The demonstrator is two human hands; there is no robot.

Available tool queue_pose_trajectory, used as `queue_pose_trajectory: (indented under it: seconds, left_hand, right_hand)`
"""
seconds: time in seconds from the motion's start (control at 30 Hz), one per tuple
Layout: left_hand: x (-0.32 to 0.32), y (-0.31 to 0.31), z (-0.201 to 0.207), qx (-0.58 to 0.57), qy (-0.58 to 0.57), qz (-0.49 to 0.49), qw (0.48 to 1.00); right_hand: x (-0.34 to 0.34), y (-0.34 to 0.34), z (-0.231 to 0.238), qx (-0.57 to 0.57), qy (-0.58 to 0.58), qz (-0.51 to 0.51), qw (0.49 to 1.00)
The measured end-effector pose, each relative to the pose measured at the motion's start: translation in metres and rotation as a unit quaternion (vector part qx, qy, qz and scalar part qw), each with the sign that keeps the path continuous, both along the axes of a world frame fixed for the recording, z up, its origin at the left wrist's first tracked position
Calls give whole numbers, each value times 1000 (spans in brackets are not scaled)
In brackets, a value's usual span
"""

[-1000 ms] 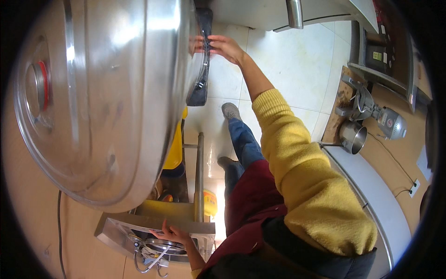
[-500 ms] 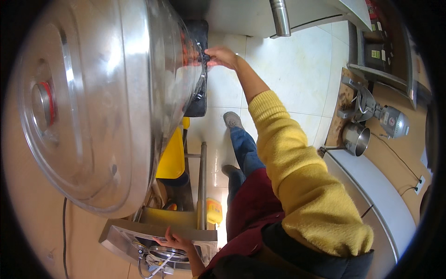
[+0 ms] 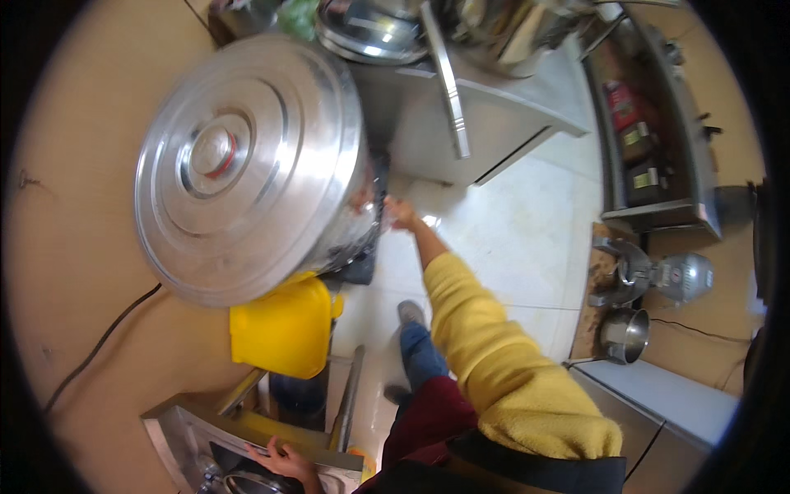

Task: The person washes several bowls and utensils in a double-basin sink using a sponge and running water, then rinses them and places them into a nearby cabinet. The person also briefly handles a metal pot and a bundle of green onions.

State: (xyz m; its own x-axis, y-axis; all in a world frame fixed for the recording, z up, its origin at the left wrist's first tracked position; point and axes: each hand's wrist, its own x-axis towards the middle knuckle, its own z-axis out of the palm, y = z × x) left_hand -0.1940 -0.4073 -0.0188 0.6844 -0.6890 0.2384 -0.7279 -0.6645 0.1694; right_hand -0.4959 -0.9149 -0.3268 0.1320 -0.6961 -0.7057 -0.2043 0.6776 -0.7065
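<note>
A large round steel drum with a domed lid (image 3: 271,222) fills the upper left; a red ring circles its lid knob. Against the drum's lower side, by a dark fitting, is my right hand (image 3: 401,213). Its fingers are blurred, and what they touch or grip cannot be made out. At the bottom left my left hand (image 3: 286,461) is open, fingers spread, over the edge of a steel sink unit (image 3: 177,436). Below that hand lies a round metal thing (image 3: 251,484), cut off by the picture's edge.
A yellow plastic bin (image 3: 284,329) stands under the drum. Behind is a steel counter (image 3: 502,107) with a round-lidded pan (image 3: 374,37). To the right are a dark shelf (image 3: 658,210), a grey mixer (image 3: 683,276), a steel pot (image 3: 624,336) and a white-topped cabinet (image 3: 658,395).
My view has shifted, so the drum sits lower and the back counter shows more. My right hand stays at the drum's side, where it pinched a black fitting. My left hand remains over the sink unit.
</note>
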Motion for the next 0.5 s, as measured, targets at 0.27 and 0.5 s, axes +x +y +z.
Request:
queue_pose_trajectory:
  seconds: [0.27, 0.5]
  left_hand:
    - [-30, -1, 36, -110, 40, -209, 971]
    - [-193, 31, 159, -15, 174, -654, 736]
  right_hand:
    - [-29, 308, 99, -122, 117, 125, 978]
    - [-42, 391, 187, -273, 265, 431, 818]
